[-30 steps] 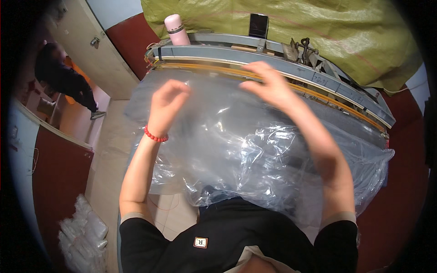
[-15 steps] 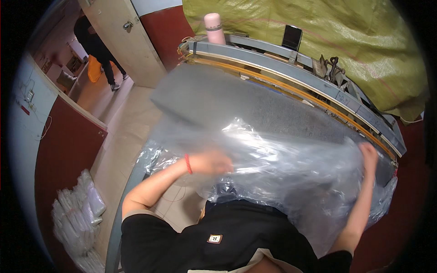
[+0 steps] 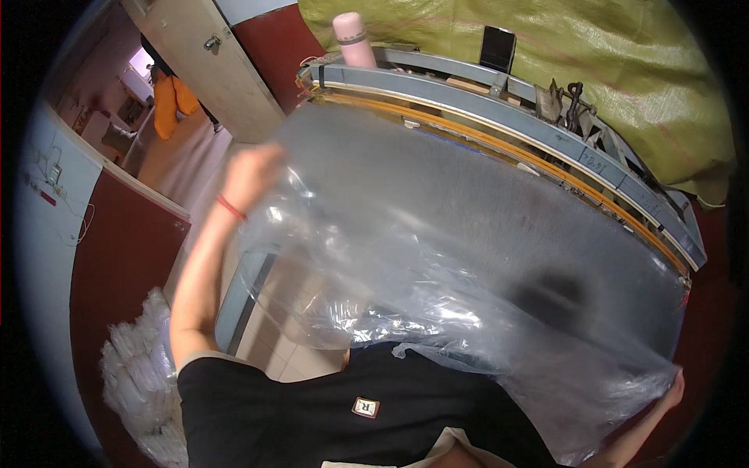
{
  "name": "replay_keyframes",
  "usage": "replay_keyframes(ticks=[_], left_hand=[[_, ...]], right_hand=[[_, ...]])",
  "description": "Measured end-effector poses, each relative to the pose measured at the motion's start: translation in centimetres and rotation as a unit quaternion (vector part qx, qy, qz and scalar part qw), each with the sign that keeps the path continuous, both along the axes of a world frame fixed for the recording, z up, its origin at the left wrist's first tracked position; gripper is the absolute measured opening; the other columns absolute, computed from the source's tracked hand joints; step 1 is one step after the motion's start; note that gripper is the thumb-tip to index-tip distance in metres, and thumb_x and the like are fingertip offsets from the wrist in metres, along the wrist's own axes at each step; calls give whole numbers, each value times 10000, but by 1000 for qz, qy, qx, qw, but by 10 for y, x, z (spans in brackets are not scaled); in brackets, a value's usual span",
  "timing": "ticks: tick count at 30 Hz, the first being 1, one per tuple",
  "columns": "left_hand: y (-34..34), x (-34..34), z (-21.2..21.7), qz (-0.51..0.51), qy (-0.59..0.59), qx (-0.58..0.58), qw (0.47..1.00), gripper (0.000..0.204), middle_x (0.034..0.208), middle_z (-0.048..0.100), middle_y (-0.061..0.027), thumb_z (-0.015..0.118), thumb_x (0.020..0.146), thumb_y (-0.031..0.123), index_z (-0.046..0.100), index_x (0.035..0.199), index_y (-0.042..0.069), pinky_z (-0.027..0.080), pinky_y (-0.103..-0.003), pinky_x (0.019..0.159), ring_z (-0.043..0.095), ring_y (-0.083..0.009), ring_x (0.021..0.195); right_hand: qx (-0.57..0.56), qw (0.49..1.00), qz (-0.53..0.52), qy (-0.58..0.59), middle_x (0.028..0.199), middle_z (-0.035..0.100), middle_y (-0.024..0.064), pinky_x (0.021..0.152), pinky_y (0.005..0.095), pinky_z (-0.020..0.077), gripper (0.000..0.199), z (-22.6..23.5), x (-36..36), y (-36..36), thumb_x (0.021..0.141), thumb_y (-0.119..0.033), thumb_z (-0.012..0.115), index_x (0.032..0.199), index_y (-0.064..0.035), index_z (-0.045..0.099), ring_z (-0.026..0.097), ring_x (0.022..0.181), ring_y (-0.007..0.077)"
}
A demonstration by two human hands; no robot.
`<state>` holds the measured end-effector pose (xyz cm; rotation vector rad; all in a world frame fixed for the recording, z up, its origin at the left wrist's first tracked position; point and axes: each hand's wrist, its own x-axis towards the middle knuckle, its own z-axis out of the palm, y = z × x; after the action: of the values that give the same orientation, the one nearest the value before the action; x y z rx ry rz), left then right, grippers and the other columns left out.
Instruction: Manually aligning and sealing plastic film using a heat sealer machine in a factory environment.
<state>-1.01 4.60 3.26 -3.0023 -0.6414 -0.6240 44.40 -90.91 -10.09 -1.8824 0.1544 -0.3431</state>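
Between both hands, clear plastic sheet (image 3: 468,257), left hand (image 3: 250,175), right hand (image 3: 672,388)

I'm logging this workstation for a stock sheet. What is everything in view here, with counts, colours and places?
clear plastic sheet: one, transparent, held stretched across the middle, blurred
sealing machine: one, grey with an orange strip, behind the sheet
pink bottle: one, upright on the machine's far left end
phone: one, black, propped on the machine's back
green tarp: one, yellow-green, top right behind the machine
stack of plastic bags: one pile, whitish, lower left on the floor
door: one, beige, top left
other person: one, orange top, far top left
left hand: raised, grips the sheet's left edge, red wristband
right hand: low at the right, grips the sheet's corner
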Motion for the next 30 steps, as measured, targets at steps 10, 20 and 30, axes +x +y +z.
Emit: replay_keyframes(ticks=[10,20,30], left_hand=[[66,80,111,109,-587,236,766,207,750,566,-67,646,736,211,540,795,44,433,-324,633,542,-189,691],[189,62,-148,226,72,-165,957,677,1388,204,-121,528,743,533,345,1297,190,168,-417,1034,134,-316,1288],[254,86,-98,75,280,-127,949,795,1343,289,-163,599,734,444,233,1329,65,215,-347,1027,264,-270,1250]], right_hand=[[-127,991,39,-25,860,615,50,740,260,415,300,-10,104,107,799,-267,590,922,5,616,541,775,142],[-435,892,-114,39,855,621,153,694,340,428,413,-35,83,78,802,-390,523,944,-8,596,573,773,278],[-522,830,-177,81,998,584,154,766,410,428,437,3,53,188,786,-443,500,1005,-76,587,551,923,323]])
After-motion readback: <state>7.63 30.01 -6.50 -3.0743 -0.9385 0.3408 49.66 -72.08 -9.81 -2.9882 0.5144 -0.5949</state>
